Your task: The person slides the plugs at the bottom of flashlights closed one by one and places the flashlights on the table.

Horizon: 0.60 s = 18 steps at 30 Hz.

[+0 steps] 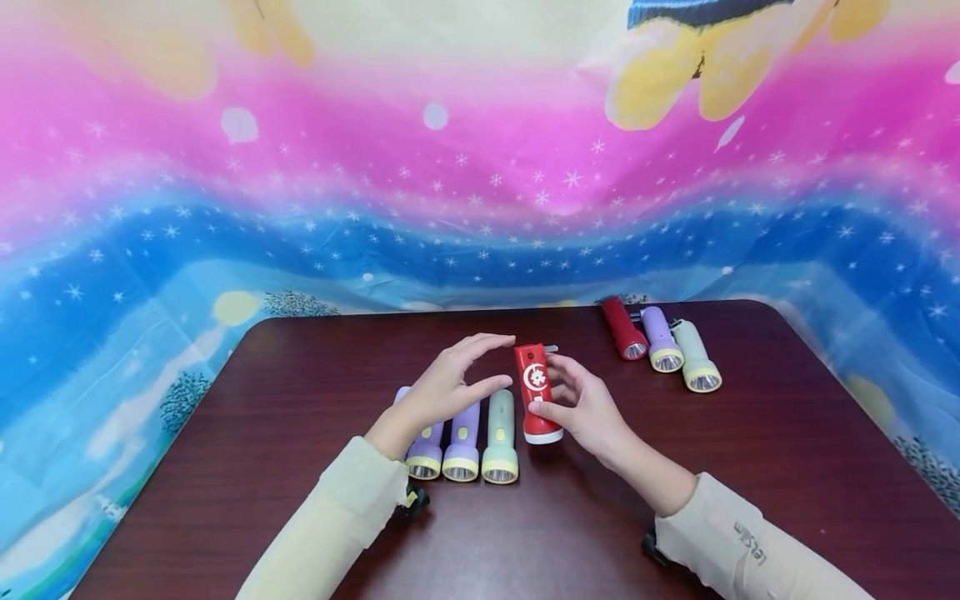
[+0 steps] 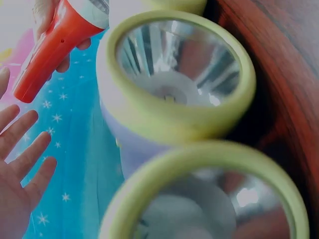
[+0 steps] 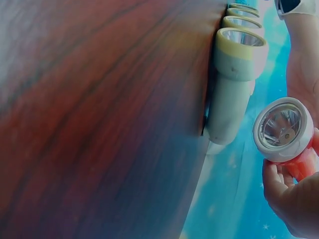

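Observation:
My right hand (image 1: 592, 408) grips a red flashlight (image 1: 534, 387) with a white moon-like print and a white head rim, held above the table. In the right wrist view its lens end (image 3: 281, 128) faces the camera. My left hand (image 1: 446, 383) hovers just left of it, fingers extended and apart from it, holding nothing. Below lies a row of flashlights with yellow rims: a purple one (image 1: 424, 457) partly hidden by the left hand, another purple one (image 1: 462, 446), and a pale green one (image 1: 500, 433) nearest the red flashlight.
At the back right of the dark wooden table (image 1: 600, 525) lie a dark red flashlight (image 1: 624, 329), a purple flashlight (image 1: 660, 337) and a pale green flashlight (image 1: 696, 354). A colourful printed cloth (image 1: 480, 167) hangs behind the table.

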Each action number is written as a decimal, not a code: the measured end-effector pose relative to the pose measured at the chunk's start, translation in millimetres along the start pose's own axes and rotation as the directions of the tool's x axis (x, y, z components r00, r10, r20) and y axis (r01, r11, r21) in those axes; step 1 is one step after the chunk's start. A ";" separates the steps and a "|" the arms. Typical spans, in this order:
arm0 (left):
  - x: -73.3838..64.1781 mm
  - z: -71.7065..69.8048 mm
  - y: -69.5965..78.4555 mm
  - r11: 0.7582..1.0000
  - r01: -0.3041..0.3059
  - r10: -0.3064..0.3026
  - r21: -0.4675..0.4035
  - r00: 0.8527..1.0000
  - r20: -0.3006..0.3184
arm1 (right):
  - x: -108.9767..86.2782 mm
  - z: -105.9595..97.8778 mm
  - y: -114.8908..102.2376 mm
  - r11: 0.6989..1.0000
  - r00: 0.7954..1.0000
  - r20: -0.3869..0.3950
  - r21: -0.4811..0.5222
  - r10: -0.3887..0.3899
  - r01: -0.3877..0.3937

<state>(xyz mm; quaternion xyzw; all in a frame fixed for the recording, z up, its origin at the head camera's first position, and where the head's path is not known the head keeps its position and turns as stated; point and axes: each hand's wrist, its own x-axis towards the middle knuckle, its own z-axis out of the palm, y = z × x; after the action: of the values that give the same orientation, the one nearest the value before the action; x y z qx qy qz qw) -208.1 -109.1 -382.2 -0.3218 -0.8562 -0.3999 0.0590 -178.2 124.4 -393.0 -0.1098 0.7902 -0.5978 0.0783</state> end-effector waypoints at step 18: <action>11.8 14.7 8.7 1.000 -0.017 0.017 -0.023 1.000 0.009 | -1.8 4.0 1.3 0.999 0.999 0.018 0.004 -0.032 0.032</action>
<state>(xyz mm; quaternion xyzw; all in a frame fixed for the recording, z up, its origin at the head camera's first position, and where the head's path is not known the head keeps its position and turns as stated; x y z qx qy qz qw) -209.9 -88.4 -382.3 -0.3316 -0.8489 -0.4079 0.0548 -175.5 121.5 -395.4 -0.1277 0.7866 -0.5992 0.0762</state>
